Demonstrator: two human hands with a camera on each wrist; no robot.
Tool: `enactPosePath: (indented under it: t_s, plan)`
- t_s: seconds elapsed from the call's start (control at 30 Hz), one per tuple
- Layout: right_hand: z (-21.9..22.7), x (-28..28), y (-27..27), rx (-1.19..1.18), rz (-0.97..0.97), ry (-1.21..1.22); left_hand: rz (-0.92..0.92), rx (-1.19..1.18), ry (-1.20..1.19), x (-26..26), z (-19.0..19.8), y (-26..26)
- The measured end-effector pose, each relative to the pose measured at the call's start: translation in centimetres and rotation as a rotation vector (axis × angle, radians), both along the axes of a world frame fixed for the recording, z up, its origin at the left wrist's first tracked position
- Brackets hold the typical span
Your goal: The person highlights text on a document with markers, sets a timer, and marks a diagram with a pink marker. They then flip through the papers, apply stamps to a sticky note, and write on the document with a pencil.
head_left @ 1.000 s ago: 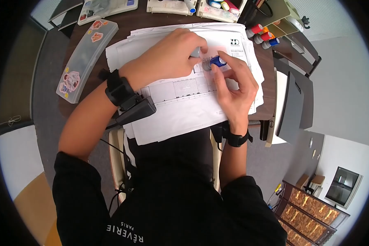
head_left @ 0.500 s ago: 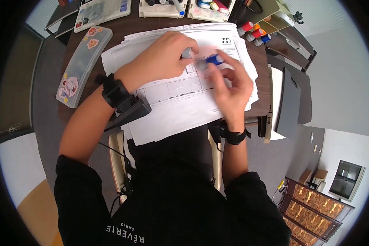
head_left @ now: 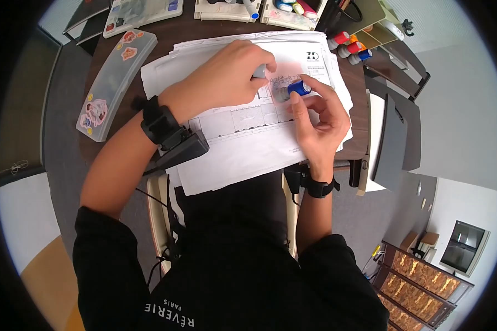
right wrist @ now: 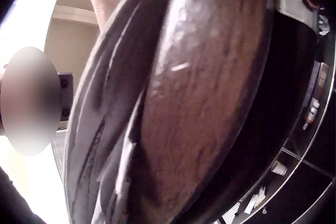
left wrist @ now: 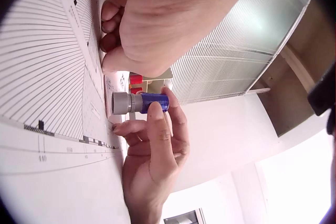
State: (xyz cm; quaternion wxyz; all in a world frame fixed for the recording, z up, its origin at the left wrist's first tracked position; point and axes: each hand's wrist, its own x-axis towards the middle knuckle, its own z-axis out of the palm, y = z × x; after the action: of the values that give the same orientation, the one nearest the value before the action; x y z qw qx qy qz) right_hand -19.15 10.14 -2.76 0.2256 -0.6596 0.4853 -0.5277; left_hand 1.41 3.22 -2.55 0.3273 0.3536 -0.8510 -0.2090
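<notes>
My right hand (head_left: 327,118) pinches a blue and grey stamp (head_left: 300,88) by its blue handle, between thumb and index finger. In the left wrist view the stamp (left wrist: 152,102) lies sideways, its grey end towards the paper sheets (left wrist: 58,169). To its left, my left hand (head_left: 234,71) is over the sheets and holds a small light-grey cap-like piece (head_left: 260,71) between thumb and curled fingers. Between the hands a pinkish patch (head_left: 287,70) with handwriting shows on the printed top sheet (head_left: 248,151). The left wrist view shows my left hand (left wrist: 157,29) from the wrist side.
Several red- and blue-topped stamps (head_left: 350,48) stand at the desk's right side. A sticker-covered pencil case (head_left: 116,85) lies left of the papers. Trays (head_left: 287,18) of markers line the back. The brown desk edge (right wrist: 205,103) fills much of the right wrist view.
The right hand has shifted the stamp slightly right and nearer, away from the left hand, uncovering more handwriting. The left hand stays nearly in place. The head view sways slightly.
</notes>
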Motion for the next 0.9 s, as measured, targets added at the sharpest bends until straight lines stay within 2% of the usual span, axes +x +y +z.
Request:
enactPosePath:
  t_s: [0.1,0.27,0.4,0.47,0.5,0.57,0.6,0.7,0.77,0.8,0.9]
  plan:
    - [0.2,0.1,-0.2,-0.019,0.003,0.002,0.001,0.013,-0.026,-0.1,0.1,-0.1]
    - [0.4,0.8,-0.1,-0.162,0.061,0.203,-0.022,-0.003,-0.028,0.0,-0.2,-0.3]
    - [0.6,0.3,-0.3,-0.095,0.063,0.204,-0.013,0.036,-0.030,-0.1,0.3,-0.1]
    - [-0.1,0.0,-0.3,0.006,0.052,-0.013,-0.011,0.003,0.005,0.0,-0.1,-0.2]
    - [-0.2,0.0,-0.3,0.004,0.053,-0.014,-0.010,0.002,0.004,0.0,-0.2,-0.2]
    - [-0.2,-0.2,-0.1,-0.017,-0.057,-0.234,0.014,-0.005,0.003,-0.2,-0.3,-0.1]
    - [0.2,-0.1,0.0,-0.037,-0.047,-0.287,0.014,-0.004,0.004,-0.2,-0.2,-0.1]
    - [0.2,0.0,0.1,-0.012,-0.057,-0.267,0.008,-0.007,-0.023,-0.1,0.2,0.1]
    - [-0.1,-0.3,0.2,-0.034,-0.034,-0.185,0.017,0.097,-0.044,-0.2,0.7,0.0]
    - [-0.2,-0.3,0.1,-0.059,-0.006,-0.107,0.015,0.092,-0.045,-0.3,0.6,-0.1]
    - [0.1,0.0,0.1,-0.068,0.014,-0.071,-0.023,-0.011,0.007,-0.1,0.1,-0.3]
